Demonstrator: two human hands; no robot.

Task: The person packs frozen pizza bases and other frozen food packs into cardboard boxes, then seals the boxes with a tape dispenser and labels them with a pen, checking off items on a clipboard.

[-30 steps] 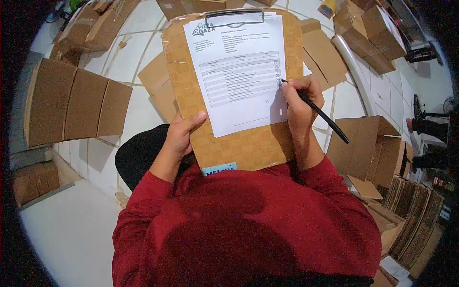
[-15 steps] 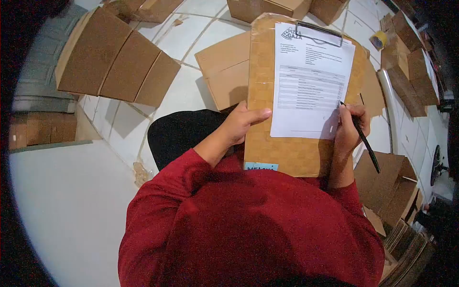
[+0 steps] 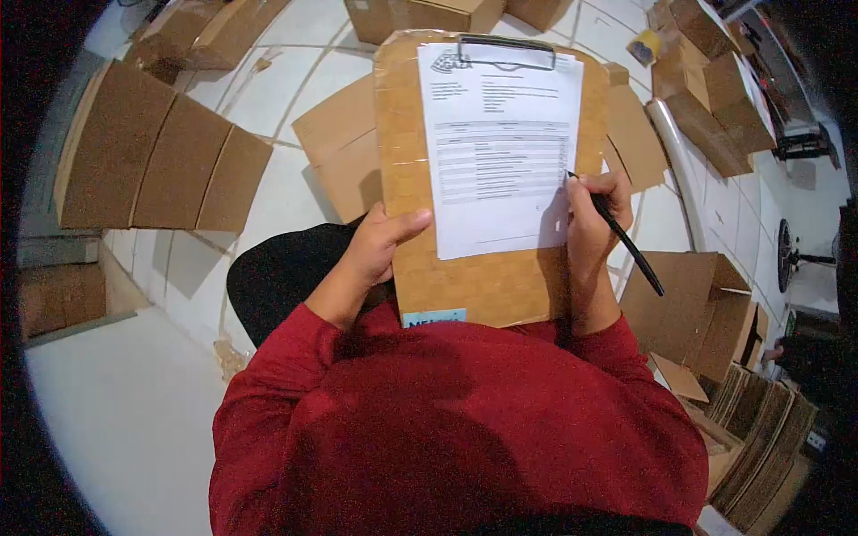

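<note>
A brown clipboard (image 3: pixel 483 290) rests against my lap, tilted a little. My left hand (image 3: pixel 380 243) grips its left edge, thumb lying on the front. Under the dark metal clip (image 3: pixel 507 54) is a white printed form (image 3: pixel 500 223) with a logo at the top and a table of lines. My right hand (image 3: pixel 594 223) holds a black pen (image 3: pixel 630 247), its tip at the right-hand column of the table. A blue label (image 3: pixel 434 319) sticks to the clipboard's lower left corner, partly covered by the red top.
A closed cardboard box (image 3: pixel 161 156) stands left on the white tiled floor. Flat cardboard (image 3: pixel 344 147) lies behind the clipboard. A roll of yellow tape (image 3: pixel 643 46) is at upper right, near more boxes (image 3: pixel 706 98). Stacked cardboard sheets (image 3: pixel 760 438) sit lower right.
The view has shifted, so clipboard, hands and boxes appear further left. The pen tip is slightly lower along the table's right column. Both hands keep their holds.
</note>
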